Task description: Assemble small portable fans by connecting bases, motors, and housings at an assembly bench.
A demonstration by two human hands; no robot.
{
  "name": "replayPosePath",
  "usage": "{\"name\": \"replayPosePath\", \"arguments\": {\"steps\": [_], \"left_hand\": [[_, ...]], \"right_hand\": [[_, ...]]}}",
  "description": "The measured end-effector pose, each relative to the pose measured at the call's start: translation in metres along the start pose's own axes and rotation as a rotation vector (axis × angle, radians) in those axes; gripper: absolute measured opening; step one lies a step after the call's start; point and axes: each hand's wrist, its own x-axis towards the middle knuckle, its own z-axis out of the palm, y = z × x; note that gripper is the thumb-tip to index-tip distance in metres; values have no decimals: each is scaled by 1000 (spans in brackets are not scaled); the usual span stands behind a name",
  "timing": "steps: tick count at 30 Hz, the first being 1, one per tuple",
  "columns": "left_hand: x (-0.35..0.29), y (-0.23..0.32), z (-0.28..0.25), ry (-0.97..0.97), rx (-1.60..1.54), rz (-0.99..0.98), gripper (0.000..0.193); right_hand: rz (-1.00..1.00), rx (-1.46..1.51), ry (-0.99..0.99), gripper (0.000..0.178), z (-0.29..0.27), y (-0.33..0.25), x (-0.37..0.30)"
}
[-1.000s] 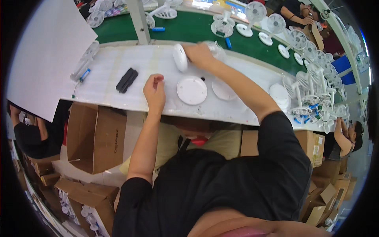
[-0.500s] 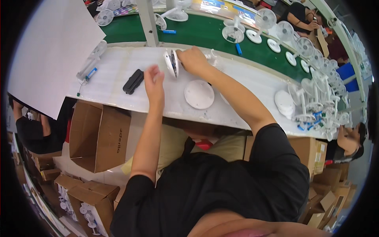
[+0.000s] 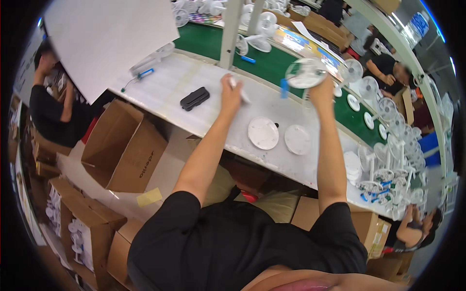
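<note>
My left hand (image 3: 231, 101) is closed on a thin white plastic piece (image 3: 240, 90), seen nearly edge-on above the white worktable (image 3: 165, 77). To the right, my right hand (image 3: 321, 95) grips a small white fan (image 3: 303, 72) and holds it raised, with the round base turned up toward me. A blue cylindrical battery (image 3: 284, 88) dangles beside that base, somewhat blurred. Two white round discs (image 3: 263, 133) (image 3: 297, 139) lie flat on the table between my forearms. Left of them rests a black oblong case (image 3: 195, 99).
A green conveyor belt (image 3: 272, 63) carrying white fans runs behind the table, past a metal post (image 3: 230, 36). Fans and blue batteries crowd the right end (image 3: 383, 184). A white board (image 3: 111, 39) overhangs the left. An open cardboard box (image 3: 124, 150) stands below. Co-workers sit either side.
My right hand has lifted the fan up and to the right, away from my left hand. My left hand, open before, has closed on the thin white piece. The view has shifted too.
</note>
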Motion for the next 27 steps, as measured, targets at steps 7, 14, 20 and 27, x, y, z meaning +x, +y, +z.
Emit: {"name": "replayPosePath", "arguments": {"steps": [7,14,20,27], "left_hand": [[-74,87,-25,-295,-64,-38,65],[-172,148,-71,-145,-343,-232,69],[-173,172,-188,130,-11,-307,26],[-152,151,-288,413,-622,-339,31]], "right_hand": [[598,1164,-3,21,-111,-42,-25],[850,1616,-4,23,-24,-155,-113],[1289,2028,-410,19,33,-241,-127],[837,1735,-991,20,59,-293,-132]]}}
